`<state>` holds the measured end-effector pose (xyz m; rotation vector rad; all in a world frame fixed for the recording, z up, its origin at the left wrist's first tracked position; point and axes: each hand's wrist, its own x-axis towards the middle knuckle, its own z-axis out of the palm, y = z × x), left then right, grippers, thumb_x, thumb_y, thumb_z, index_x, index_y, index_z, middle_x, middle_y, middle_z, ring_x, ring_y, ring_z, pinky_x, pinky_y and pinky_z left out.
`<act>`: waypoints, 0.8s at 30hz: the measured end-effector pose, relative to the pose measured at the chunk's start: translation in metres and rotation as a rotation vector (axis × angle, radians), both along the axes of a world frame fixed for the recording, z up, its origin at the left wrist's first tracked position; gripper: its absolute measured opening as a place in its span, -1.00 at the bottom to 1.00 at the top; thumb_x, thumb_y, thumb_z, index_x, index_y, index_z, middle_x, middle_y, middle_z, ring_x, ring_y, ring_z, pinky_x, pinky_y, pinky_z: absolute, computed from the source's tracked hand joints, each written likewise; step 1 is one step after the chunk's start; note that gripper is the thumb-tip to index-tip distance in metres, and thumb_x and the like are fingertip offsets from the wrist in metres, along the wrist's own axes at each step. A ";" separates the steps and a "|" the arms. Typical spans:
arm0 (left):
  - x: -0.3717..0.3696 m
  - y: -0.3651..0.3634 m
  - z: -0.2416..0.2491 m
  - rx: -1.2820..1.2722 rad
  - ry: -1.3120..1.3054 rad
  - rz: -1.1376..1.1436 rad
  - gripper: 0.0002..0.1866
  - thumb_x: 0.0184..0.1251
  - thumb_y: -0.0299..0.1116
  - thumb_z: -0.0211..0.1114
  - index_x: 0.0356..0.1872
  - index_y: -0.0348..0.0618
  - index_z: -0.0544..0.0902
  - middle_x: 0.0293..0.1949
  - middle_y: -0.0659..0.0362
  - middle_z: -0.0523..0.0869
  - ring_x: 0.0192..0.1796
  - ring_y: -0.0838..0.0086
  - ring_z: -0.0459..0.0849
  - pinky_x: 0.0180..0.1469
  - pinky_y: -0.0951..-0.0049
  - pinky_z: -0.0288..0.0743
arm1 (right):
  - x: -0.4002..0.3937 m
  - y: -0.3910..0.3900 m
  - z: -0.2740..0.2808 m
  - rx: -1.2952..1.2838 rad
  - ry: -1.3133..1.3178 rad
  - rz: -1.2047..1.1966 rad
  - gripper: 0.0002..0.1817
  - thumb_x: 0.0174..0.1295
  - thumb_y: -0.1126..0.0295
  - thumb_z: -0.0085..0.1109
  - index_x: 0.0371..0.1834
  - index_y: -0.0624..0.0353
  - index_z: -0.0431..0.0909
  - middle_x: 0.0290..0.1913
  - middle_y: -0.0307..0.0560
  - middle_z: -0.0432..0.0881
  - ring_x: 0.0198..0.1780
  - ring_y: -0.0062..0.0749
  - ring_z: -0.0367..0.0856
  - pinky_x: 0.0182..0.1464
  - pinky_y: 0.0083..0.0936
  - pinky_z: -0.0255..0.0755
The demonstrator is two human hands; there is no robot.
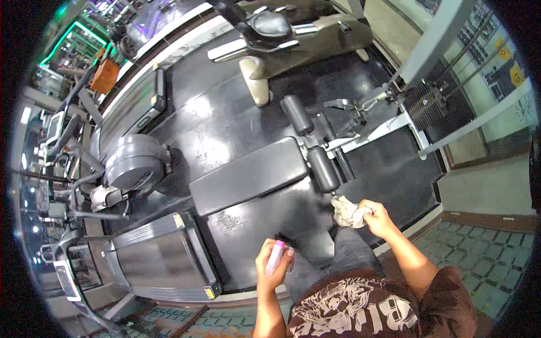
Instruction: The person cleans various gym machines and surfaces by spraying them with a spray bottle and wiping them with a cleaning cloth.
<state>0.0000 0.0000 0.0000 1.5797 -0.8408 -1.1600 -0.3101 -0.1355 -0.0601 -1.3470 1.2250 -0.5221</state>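
Note:
My left hand [273, 266] is wrapped round a small bottle [275, 258] with a pink top, held upright in front of my body. In my right hand [377, 219] is a crumpled whitish cloth [349, 213], which hangs at the end of a black foam roller [323, 169]. Whether the cloth touches the roller's end is hard to tell. The roller belongs to a weight machine with a long black padded bench [249, 176]. A second black roller [297, 115] sits farther along the same machine.
Two treadmills [160, 262] stand at the left, with a grey elliptical machine [137, 163] between them. An exercise bike [304, 48] is at the top. The machine's weight stack [426, 107] and grey uprights are at the right. Green patterned floor [479, 253] lies at lower right.

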 end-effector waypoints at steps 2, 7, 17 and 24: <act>0.003 -0.004 0.005 -0.030 -0.003 0.021 -0.83 0.24 -0.50 0.46 -0.24 -0.24 0.63 -0.25 0.17 0.58 -0.24 0.54 0.59 -0.16 0.54 0.47 | 0.015 -0.008 -0.002 -0.030 -0.065 0.017 -0.76 0.06 0.63 -0.14 -0.30 0.28 0.56 -0.30 -0.18 0.62 -0.21 -0.56 0.54 -0.16 -0.50 0.45; 0.150 0.067 0.053 -0.020 0.166 0.105 -0.82 0.25 -0.50 0.45 -0.24 -0.27 0.61 -0.23 0.20 0.56 -0.21 0.54 0.59 -0.16 0.49 0.53 | 0.172 0.036 0.056 -0.327 -0.107 0.065 -0.78 0.02 0.66 -0.10 -0.30 0.35 0.53 -0.33 -0.02 0.58 -0.25 -0.40 0.58 -0.15 -0.47 0.46; 0.335 0.142 0.065 -0.146 -0.104 0.075 -0.79 0.29 -0.44 0.43 -0.21 -0.29 0.57 -0.24 0.15 0.60 -0.29 0.51 0.63 -0.23 0.48 0.60 | 0.324 0.082 0.121 -0.466 -0.122 0.162 -0.79 0.00 0.63 -0.05 -0.30 0.36 0.54 -0.29 0.08 0.62 -0.27 -0.15 0.61 -0.18 -0.39 0.46; 0.406 0.100 0.085 -0.120 0.048 0.022 -0.78 0.28 -0.42 0.48 -0.20 -0.27 0.61 -0.25 0.22 0.60 -0.28 0.58 0.60 -0.20 0.55 0.51 | 0.397 0.074 0.130 -0.475 -0.035 0.175 -0.77 -0.01 0.62 -0.03 -0.28 0.32 0.57 -0.27 0.04 0.64 -0.26 -0.14 0.62 -0.19 -0.39 0.46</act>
